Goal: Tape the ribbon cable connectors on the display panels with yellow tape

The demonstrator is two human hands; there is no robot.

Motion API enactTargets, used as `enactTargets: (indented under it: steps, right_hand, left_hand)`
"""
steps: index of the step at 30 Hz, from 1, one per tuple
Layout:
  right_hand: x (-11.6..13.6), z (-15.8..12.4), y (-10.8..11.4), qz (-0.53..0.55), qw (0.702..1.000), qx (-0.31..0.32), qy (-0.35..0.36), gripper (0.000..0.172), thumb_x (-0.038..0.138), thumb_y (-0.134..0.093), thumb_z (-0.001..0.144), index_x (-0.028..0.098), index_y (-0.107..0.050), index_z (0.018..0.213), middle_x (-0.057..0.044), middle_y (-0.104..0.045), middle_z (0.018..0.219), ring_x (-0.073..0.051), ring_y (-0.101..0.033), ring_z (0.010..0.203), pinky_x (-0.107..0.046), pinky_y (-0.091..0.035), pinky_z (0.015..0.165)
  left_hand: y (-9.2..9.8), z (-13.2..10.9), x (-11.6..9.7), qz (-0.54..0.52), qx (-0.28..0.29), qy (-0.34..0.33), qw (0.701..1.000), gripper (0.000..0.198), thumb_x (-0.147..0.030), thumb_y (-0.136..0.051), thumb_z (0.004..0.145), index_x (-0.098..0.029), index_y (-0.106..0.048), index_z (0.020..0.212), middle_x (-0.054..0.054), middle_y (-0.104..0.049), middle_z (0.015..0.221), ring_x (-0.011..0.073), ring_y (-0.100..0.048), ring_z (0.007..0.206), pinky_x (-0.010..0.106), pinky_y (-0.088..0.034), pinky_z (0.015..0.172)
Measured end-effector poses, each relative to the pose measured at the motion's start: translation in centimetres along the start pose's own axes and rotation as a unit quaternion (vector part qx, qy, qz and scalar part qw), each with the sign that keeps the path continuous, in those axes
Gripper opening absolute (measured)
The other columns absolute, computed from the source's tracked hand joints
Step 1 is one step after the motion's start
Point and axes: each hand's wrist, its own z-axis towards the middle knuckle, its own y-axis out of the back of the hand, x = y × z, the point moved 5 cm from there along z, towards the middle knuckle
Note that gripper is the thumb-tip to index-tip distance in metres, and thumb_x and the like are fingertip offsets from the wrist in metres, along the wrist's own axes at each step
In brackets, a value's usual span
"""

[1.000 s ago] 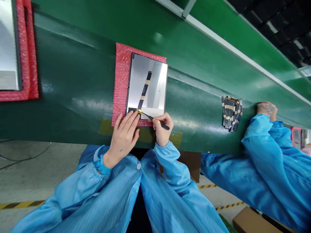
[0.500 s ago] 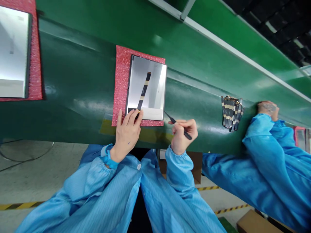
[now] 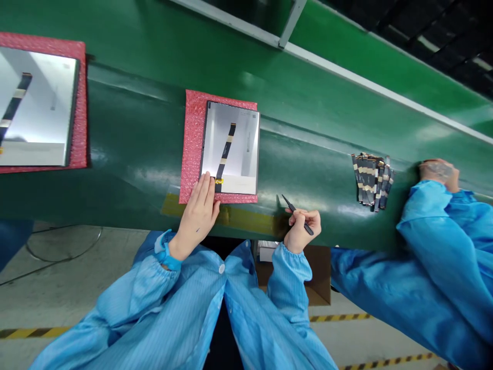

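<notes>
A silver display panel lies on a pink bubble-wrap sheet before me. A black flex cable with tan bands runs slantwise over the panel, and a small yellow piece shows at its lower end. My left hand lies flat, fingers stretched out, over the panel's lower left corner beside that cable end; its fingertips hide part of the edge. To the right of the panel, apart from it, my right hand is closed around slim black tweezers, their tip pointing up and left.
Another panel with a flex cable rests on pink wrap at the left. A pile of flex cables lies to the right, near a co-worker's hands. Yellow tape lines the green bench's front edge.
My right hand has drawn the tweezers away from the panel, to the right and down. My left hand has shifted left, uncovering the yellow piece. More of the left panel, with its cable, now shows.
</notes>
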Motion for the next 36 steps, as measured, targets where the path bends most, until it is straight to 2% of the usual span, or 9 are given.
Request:
enactTargets:
  steps: [5,9,12,16,21,25,31,34,36]
  right_hand:
    - [-0.6,-0.3,0.4,0.02,1.0,-0.008,0.004,0.023,0.016,-0.065,0.069,0.024,-0.044,0.066,0.012,-0.049,0.048,-0.007,-0.044,0.039,-0.027,-0.055,0.053]
    - [-0.4,-0.3,0.2,0.014,1.0,-0.006,0.006,0.024,0.02,-0.067,0.07,0.024,-0.043,0.066,0.012,-0.049,0.049,-0.007,-0.045,0.039,-0.029,-0.056,0.055]
    - [-0.4,-0.1,0.3,0.021,1.0,-0.009,0.003,0.026,0.021,-0.069,0.069,0.024,-0.043,0.065,0.012,-0.048,0.048,-0.008,-0.046,0.038,-0.028,-0.055,0.051]
    - [-0.5,0.1,0.4,0.035,0.999,-0.008,0.004,0.032,0.018,-0.07,0.071,0.026,-0.04,0.059,0.009,-0.051,0.047,-0.01,-0.052,0.039,-0.024,-0.048,0.043]
    - [-1.0,0.3,0.2,0.106,0.993,0.0,-0.05,0.035,0.012,-0.068,0.072,0.025,-0.041,0.054,0.007,-0.057,0.049,-0.008,-0.058,0.041,-0.017,-0.04,0.039]
    - [-0.9,0.4,0.2,0.102,0.995,0.001,-0.019,0.036,0.01,-0.069,0.072,0.025,-0.041,0.053,0.005,-0.062,0.052,-0.009,-0.061,0.042,-0.015,-0.036,0.036]
    - [-1.7,0.5,0.5,0.086,0.996,0.036,-0.001,0.032,0.012,-0.068,0.074,0.026,-0.045,0.058,0.005,-0.063,0.054,-0.01,-0.064,0.047,-0.014,-0.036,0.037]
    - [-2.2,0.6,0.9,0.046,0.999,0.021,0.012,0.031,0.015,-0.067,0.077,0.026,-0.043,0.061,0.005,-0.06,0.054,-0.009,-0.064,0.048,-0.013,-0.035,0.038]
    - [-2.3,0.6,1.1,0.007,1.0,0.011,0.026,0.031,0.018,-0.064,0.081,0.026,-0.041,0.062,0.004,-0.059,0.056,-0.009,-0.063,0.048,-0.014,-0.036,0.039]
  left_hand:
    - [0.9,0.0,0.1,-0.03,-0.008,0.009,0.999,0.045,-0.018,-0.043,0.099,-0.011,-0.049,0.143,0.021,-0.039,0.159,0.0327,-0.031,0.151,0.055,-0.038,0.119]
    - [3.4,1.5,2.3,-0.042,-0.07,0.071,0.994,0.028,-0.024,-0.04,0.1,-0.02,-0.067,0.11,0.013,-0.066,0.123,0.0269,-0.062,0.12,0.046,-0.051,0.105]
    - [4.7,3.3,5.1,0.049,-0.129,0.149,0.979,0.031,-0.037,-0.044,0.099,-0.018,-0.064,0.113,0.015,-0.063,0.107,0.0313,-0.061,0.104,0.048,-0.052,0.093]
    - [4.1,5.3,6.7,0.087,-0.121,0.166,0.975,0.04,-0.049,-0.041,0.098,-0.016,-0.062,0.103,0.017,-0.061,0.1,0.0356,-0.059,0.1,0.051,-0.051,0.086]
    - [3.1,5.8,4.5,0.09,-0.08,0.192,0.974,0.068,-0.066,-0.055,0.086,-0.007,-0.055,0.121,0.025,-0.061,0.116,0.0425,-0.058,0.106,0.056,-0.05,0.085]
    - [2.9,5.3,2.9,0.112,-0.042,0.204,0.972,0.09,-0.069,-0.066,0.078,0.001,-0.049,0.133,0.032,-0.056,0.125,0.0482,-0.056,0.109,0.06,-0.049,0.086]
    - [3.1,4.5,5.0,0.04,-0.019,0.174,0.984,0.084,-0.058,-0.064,0.085,-0.001,-0.04,0.142,0.03,-0.054,0.127,0.0435,-0.059,0.116,0.051,-0.051,0.092]
    - [3.7,4.4,6.6,0.011,-0.011,0.211,0.977,0.084,-0.056,-0.06,0.088,-0.004,-0.033,0.147,0.024,-0.06,0.121,0.0393,-0.064,0.109,0.047,-0.054,0.087]
    - [4.0,4.8,7.1,0.003,-0.001,0.249,0.969,0.073,-0.054,-0.056,0.09,-0.008,-0.037,0.144,0.018,-0.066,0.113,0.0371,-0.065,0.105,0.047,-0.053,0.087]
